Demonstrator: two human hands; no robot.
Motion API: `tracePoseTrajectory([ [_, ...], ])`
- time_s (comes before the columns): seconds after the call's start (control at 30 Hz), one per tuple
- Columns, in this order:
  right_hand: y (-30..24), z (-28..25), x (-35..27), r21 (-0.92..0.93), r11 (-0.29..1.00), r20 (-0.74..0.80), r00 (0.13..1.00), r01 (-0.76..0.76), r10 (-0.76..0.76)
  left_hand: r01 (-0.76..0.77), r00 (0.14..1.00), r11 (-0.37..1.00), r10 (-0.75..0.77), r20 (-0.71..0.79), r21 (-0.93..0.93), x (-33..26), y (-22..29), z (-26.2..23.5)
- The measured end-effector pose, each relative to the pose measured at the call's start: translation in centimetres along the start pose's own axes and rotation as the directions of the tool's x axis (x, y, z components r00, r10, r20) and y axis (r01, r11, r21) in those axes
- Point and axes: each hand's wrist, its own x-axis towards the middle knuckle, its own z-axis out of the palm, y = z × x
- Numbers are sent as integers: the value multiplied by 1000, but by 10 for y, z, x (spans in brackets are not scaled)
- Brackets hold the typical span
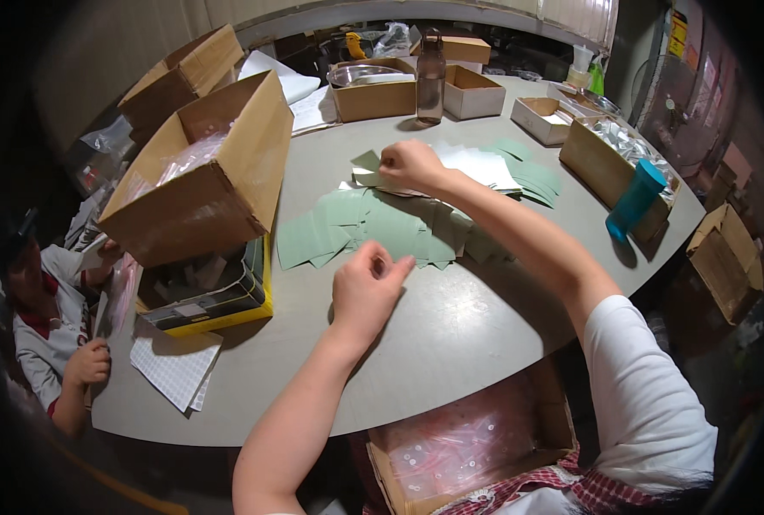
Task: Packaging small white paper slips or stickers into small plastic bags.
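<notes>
Pale green paper slips lie in an overlapping, fanned-out heap mid-table. My right hand reaches over the heap, fingers pinched on a green paper slip at its far left side. White paper slips lie just right of that hand, with more green slips spread beyond them. Close to the heap's near edge is my left hand. Its fingers are curled in and the thumb points toward the slips; whatever they may hold is hidden.
At left, a cardboard box of clear plastic bags sits tilted on a black-and-yellow box. A dark bottle stands at the back, a teal bottle at right. Another open box is near my lap. A co-worker sits left.
</notes>
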Motion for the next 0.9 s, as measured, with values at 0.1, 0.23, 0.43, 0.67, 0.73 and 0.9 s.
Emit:
tracePoseTrajectory([
  [0.1, -6, -21, -26, 611, 790, -80, 989, -47, 121, 149, 986, 911, -168, -16, -385, 6, 1, -9],
  [0.23, -35, -67, -67, 923, 326, 168, 976, -205, 139, 207, 963, 731, -269, 4, -650, 15, 1, -26],
  [0.43, -66, -76, -104, 965, 55, 249, 962, -256, 109, 259, 959, 671, -265, 102, -694, 14, 30, -29],
  [0.67, -54, -94, -99, 820, 47, 564, 794, -570, -225, 242, 970, 786, -191, 149, -568, 16, 37, -48],
  [0.73, -38, -89, -99, 784, 121, 618, 750, -608, -233, 237, 971, 803, -185, 149, -547, 15, 42, -43],
  [0.9, -67, -98, -106, 839, 206, 537, 827, -503, -166, 238, 968, 757, -236, 84, -609, 15, 39, -52],
])
